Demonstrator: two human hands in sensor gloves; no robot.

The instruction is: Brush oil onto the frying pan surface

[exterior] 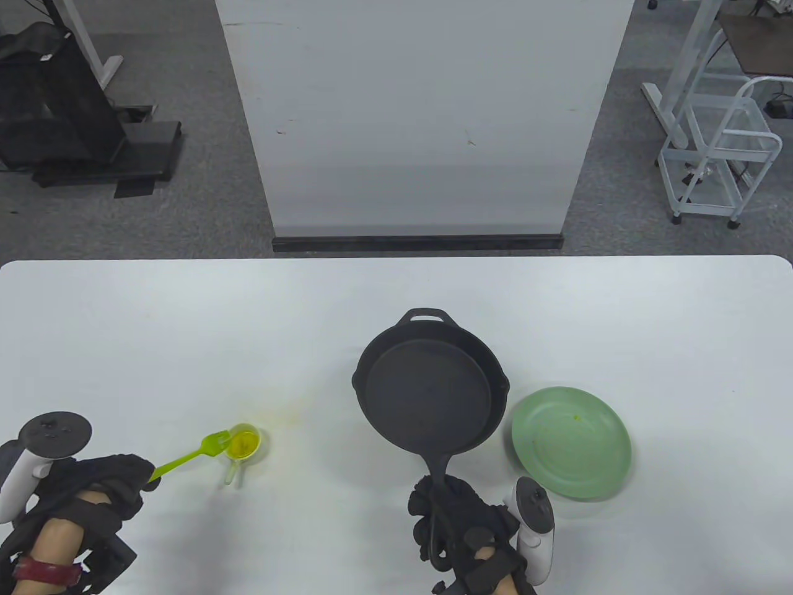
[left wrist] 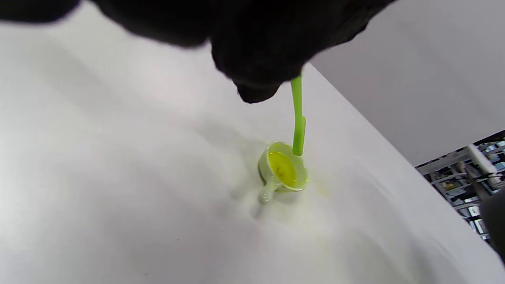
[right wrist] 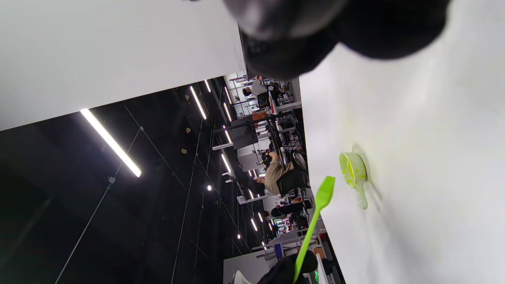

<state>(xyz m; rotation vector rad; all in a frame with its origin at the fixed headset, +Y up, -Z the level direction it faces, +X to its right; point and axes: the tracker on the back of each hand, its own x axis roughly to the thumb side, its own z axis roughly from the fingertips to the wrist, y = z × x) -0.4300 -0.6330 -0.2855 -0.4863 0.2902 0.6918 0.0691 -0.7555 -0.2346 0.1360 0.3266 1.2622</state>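
A black cast-iron frying pan (exterior: pixel 427 390) is at the table's middle, its handle pointing toward me. My right hand (exterior: pixel 461 527) grips the handle end. My left hand (exterior: pixel 102 489) at the front left holds a green silicone brush (exterior: pixel 192 455) by its handle. The brush head hangs just above the left rim of a small cup of yellow oil (exterior: pixel 243 443). In the left wrist view the brush (left wrist: pixel 298 118) points down over the oil cup (left wrist: pixel 282 169). The right wrist view shows the brush (right wrist: pixel 315 217) lifted off the table beside the cup (right wrist: pixel 353 171).
A light green plate (exterior: pixel 571 443) lies right of the pan, close to its rim. A faint yellow oil smear (exterior: pixel 291 409) marks the table beside the cup. The white table (exterior: pixel 186 322) extends behind the pan.
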